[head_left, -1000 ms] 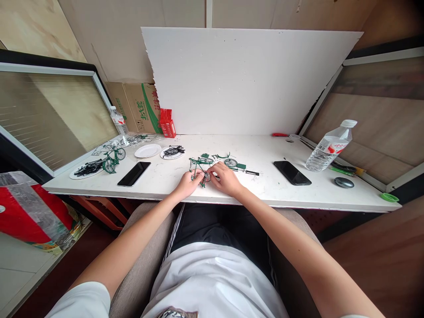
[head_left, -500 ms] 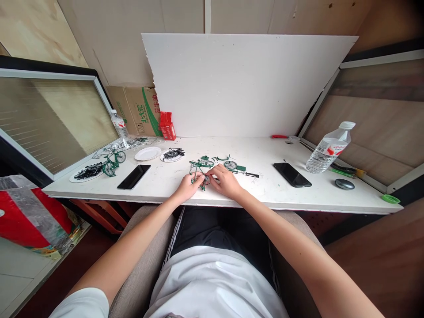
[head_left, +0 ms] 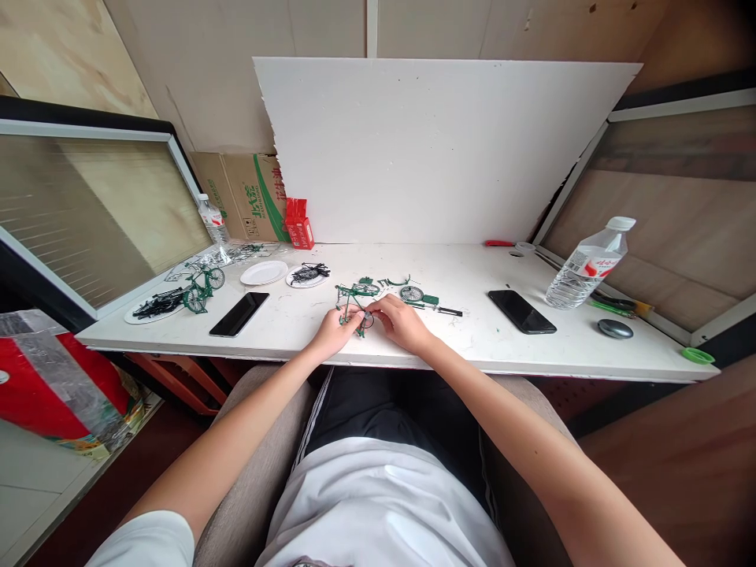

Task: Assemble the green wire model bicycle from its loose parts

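Slightly shifted, the right hand [head_left: 402,323] curls beside the dark round part [head_left: 367,319], its grip impossible to tell; the left hand [head_left: 335,331] pinches the green bicycle frame [head_left: 350,294].

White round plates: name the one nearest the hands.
The rightmost white round plate, bearing thin black parts. The middle plate lies farther from the hands, and the leftmost plate, also bearing black parts, is farthest away.

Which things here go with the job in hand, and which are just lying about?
With the job, likely:
green model frame, at left hand and right hand
loose spoked wheel
small green panel
black parts

Just lying about:
left phone, right phone
left bottle, right bottle
red box
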Demonstrator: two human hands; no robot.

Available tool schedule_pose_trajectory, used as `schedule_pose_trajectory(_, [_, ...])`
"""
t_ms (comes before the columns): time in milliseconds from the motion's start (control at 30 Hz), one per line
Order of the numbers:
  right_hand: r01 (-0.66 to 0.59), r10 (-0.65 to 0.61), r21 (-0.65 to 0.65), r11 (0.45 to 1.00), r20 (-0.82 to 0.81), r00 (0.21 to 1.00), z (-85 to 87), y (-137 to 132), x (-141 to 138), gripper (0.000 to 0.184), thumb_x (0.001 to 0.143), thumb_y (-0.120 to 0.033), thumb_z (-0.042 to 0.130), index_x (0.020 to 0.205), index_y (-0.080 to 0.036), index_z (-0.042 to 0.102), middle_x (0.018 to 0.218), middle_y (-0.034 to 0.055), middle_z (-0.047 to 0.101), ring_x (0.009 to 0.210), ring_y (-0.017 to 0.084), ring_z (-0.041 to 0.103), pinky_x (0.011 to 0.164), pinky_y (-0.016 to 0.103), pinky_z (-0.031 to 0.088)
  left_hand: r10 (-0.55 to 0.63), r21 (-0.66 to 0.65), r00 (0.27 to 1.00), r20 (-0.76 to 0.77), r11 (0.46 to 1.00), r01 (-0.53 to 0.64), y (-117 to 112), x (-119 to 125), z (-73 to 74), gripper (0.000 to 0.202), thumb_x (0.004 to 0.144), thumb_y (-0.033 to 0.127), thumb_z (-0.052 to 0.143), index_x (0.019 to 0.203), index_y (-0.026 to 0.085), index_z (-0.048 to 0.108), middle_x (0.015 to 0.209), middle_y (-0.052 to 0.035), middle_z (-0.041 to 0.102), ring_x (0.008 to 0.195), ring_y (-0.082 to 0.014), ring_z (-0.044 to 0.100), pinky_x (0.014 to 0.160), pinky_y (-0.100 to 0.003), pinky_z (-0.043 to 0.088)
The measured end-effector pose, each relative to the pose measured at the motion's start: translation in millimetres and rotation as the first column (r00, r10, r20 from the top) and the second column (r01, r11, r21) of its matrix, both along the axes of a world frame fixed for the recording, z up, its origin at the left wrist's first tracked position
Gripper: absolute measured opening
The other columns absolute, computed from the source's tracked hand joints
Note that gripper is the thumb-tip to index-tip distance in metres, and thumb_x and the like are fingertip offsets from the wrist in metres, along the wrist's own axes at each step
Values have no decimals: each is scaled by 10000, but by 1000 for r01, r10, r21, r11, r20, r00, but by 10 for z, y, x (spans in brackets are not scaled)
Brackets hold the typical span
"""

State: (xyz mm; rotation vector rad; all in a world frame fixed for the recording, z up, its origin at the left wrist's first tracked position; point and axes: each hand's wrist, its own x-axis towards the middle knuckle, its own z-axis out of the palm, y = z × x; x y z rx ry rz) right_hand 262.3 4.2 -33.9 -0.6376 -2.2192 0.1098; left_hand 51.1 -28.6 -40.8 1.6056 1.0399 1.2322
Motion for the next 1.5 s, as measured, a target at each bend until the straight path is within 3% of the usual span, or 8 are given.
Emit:
schedule_pose_trajectory(300, [4,-4,-36,999,4,1000,-4,-12,4,265,1024,-101,529,1201,-240,668,1102,85,735,1016,228,710,870,372,594,-41,14,999,-15,999,41,-9,-9,19,422,937,548,691,1022,135,716,942,-128,782,812,-212,724,784,-349,599])
schedule_pose_trajectory(767, [5,-5,-11,1000,17,1000,32,-13,9,229,1029,-118,513,1149,-235,669,1023,79,733,993,240,684,851,381,579,-50,39,997,-59,998,52,-69,-15,114,401,951,546,657,952,150,720,894,-109,769,789,-207,702,809,-353,579])
schedule_pose_trajectory(1500, [-7,7,-48,999,12,1000,31,-40,19,223,1014,-94,542,1156,-229,650,983,58,758,1004,240,665,847,351,541,-107,15,994,-38,994,107,1,-97,81,354,937,502,699,929,151,744,849,-67,716,840,-201,665,825,-335,534])
